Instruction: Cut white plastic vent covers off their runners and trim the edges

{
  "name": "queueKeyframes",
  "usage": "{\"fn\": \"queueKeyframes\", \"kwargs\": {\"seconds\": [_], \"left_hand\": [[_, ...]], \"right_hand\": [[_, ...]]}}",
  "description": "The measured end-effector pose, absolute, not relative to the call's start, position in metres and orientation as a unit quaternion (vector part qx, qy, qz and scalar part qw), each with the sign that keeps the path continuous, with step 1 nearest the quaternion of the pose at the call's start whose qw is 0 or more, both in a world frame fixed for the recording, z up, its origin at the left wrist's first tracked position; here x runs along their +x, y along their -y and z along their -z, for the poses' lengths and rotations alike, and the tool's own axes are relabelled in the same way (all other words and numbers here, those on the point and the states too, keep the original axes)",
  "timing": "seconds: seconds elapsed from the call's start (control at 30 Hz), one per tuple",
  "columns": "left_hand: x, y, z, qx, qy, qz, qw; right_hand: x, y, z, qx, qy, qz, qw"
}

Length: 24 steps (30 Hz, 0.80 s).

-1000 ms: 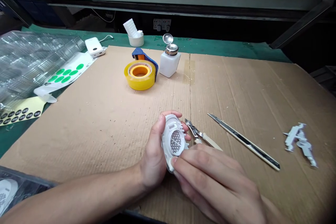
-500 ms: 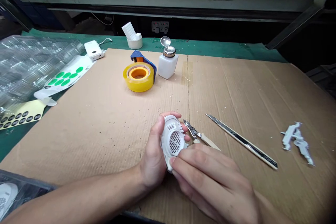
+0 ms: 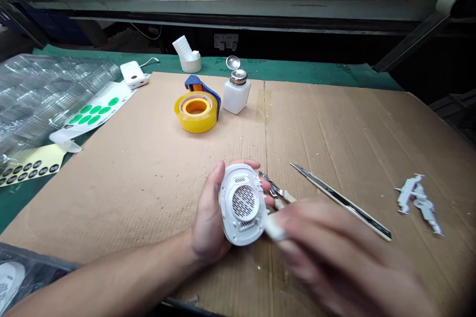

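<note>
A white oval plastic cover (image 3: 244,203) with a round slotted grille faces up in my left hand (image 3: 210,223), whose thumb and fingers wrap its edges. Small tabs stick out along the cover's right side. My right hand (image 3: 330,247), smeared by motion, pinches a small white piece (image 3: 274,228) beside the cover's lower right edge. Blur hides what kind of piece it is, and I cannot tell whether it touches the cover. Behind the hands lie the nippers (image 3: 277,192), partly covered by my fingers. A slim craft knife (image 3: 342,202) lies to their right.
White plastic parts (image 3: 419,203) lie at the right. Behind are a yellow tape roll (image 3: 197,124) in a blue dispenser and a white pump bottle (image 3: 237,96) with its lid raised. Clear plastic trays (image 3: 44,89) and sticker sheets (image 3: 37,166) occupy the left. Another white cover (image 3: 11,280) sits lower left.
My right hand has moved right, off the cover's lower end, with a small white piece in its fingers. The cover has turned to face me more fully in my left hand.
</note>
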State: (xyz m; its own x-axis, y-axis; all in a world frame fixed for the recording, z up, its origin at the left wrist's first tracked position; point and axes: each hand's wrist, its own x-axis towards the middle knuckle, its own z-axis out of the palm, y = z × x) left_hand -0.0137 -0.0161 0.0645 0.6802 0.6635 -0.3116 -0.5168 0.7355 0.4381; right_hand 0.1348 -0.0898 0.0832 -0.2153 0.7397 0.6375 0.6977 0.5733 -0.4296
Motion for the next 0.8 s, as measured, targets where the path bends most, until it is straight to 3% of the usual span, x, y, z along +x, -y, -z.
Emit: {"fn": "queueKeyframes", "kwargs": {"seconds": [0.13,0.2,0.47,0.8], "left_hand": [[-0.016,0.011,-0.065,0.139,-0.185,-0.271,0.934],[-0.016,0.011,-0.065,0.135,-0.177,-0.259,0.940],[-0.017,0.011,-0.064,0.120,-0.158,-0.251,0.947],[-0.021,0.012,-0.058,0.077,-0.096,-0.236,0.964]], "right_hand": [[0.145,0.093,-0.084,-0.581,0.556,-0.078,0.590],[0.144,0.090,-0.084,-0.597,0.473,-0.144,0.632],[0.140,0.080,-0.081,-0.602,0.371,-0.259,0.659],[0.150,0.073,-0.083,-0.585,0.363,-0.294,0.663]]}}
